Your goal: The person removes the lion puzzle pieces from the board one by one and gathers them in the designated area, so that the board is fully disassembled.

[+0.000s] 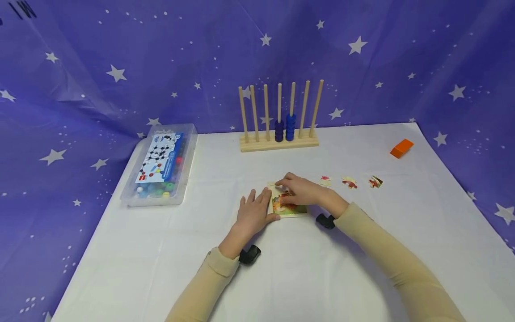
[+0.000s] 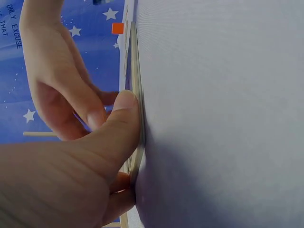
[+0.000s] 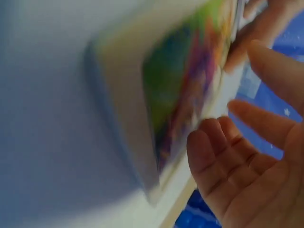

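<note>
A small jigsaw puzzle board (image 1: 295, 210) with a pale wooden border and a colourful picture lies on the white table. My left hand (image 1: 254, 214) rests at its left side, fingers mostly straight, thumb along the near edge; the left wrist view shows the thumb (image 2: 124, 107) against the board's rim. Over the board, my right hand (image 1: 303, 190) reaches in from the right with fingers bent loosely downward. In the right wrist view, no piece shows between its fingers (image 3: 202, 149). Part of the picture is hidden beneath this hand.
Loose puzzle pieces (image 1: 349, 182) lie in a row to the right. An orange block (image 1: 401, 148) sits at the far right. Behind stands a wooden peg rack (image 1: 257, 146) with blue rings. A clear plastic case (image 1: 183, 179) of molecule-model parts is at the left.
</note>
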Motion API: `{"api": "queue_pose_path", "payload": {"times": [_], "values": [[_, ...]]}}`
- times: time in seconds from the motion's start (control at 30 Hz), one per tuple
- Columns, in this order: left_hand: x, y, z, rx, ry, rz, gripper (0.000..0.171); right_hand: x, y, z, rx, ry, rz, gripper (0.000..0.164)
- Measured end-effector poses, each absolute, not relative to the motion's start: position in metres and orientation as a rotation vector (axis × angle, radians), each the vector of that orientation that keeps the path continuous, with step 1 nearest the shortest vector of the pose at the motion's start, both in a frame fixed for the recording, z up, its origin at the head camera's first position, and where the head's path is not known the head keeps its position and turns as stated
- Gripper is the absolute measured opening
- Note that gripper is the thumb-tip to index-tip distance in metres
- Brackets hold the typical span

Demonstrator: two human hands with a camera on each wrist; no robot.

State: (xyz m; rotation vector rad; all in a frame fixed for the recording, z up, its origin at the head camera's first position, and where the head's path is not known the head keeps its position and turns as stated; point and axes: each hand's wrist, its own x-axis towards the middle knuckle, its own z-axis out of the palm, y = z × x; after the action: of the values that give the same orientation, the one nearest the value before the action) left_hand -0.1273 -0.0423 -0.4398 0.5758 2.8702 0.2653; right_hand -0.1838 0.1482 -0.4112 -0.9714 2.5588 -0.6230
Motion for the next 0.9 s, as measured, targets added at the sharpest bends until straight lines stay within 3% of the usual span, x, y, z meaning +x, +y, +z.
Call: {"api": "queue_pose_path", "payload": {"times": [0.13,0.27,0.9], "values": [[-0.126,-0.04,-0.439,0.576,2.864,0.252,0.083,-0.178,0.14,-0.42,-1.014,2.58,-0.557,0.067],[-0.125,-0.039,-0.437,0.565,2.876,0.246,0.082,-0.172,0.142,-0.424,-1.081,2.614,-0.552,0.073],[-0.126,-0.041,-0.436,0.567,2.872,0.247,0.08,-0.171,0.144,-0.428,-0.978,2.595,-0.827,0.051]]}}
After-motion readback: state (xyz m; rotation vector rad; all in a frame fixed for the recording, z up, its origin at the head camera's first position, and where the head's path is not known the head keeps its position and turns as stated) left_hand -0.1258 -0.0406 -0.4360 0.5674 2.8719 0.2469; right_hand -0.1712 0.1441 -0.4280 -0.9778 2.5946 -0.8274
